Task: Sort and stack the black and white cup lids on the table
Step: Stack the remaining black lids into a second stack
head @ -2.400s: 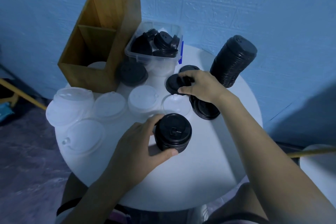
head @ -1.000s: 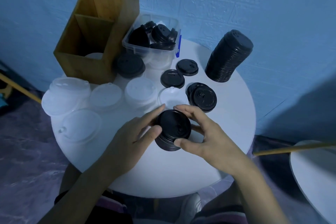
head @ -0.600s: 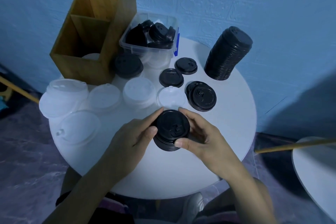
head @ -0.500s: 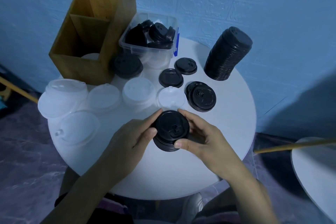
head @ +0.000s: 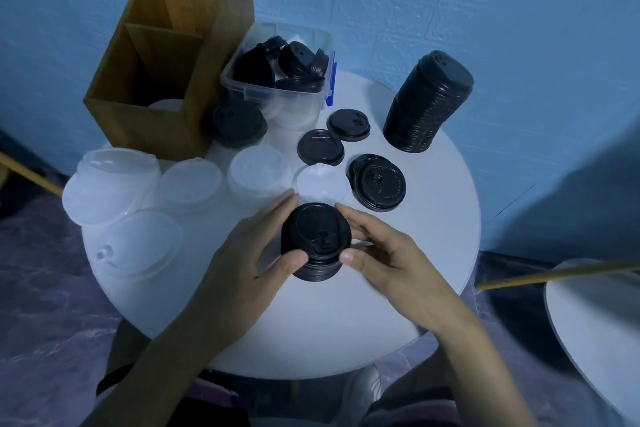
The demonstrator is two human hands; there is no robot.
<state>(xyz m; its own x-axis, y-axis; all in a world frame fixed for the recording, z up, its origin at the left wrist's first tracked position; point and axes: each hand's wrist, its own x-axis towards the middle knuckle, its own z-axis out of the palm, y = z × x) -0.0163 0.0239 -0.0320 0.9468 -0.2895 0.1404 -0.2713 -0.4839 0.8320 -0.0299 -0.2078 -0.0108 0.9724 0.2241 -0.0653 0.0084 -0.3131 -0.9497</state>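
A short stack of black lids (head: 317,241) stands on the round white table (head: 346,322) in front of me. My left hand (head: 249,260) grips its left side with thumb and fingers, and my right hand (head: 388,253) grips its right side. Loose black lids (head: 321,151) (head: 348,124) and a small black pile (head: 379,183) lie behind. A tall black stack (head: 429,106) leans at the back right. White and clear lids (head: 256,172) (head: 189,181) (head: 320,184) (head: 110,180) (head: 142,246) sit to the left.
A wooden divided box (head: 166,55) stands at the back left with a white lid inside. A clear plastic bin (head: 277,80) holds several black lids, and another black lid (head: 239,121) rests beside it. A second white table (head: 595,329) edges in at the right.
My right hand left the loose lid at the back and came to the short black stack. Both hands now hold that stack from either side; it has hardly moved lately.
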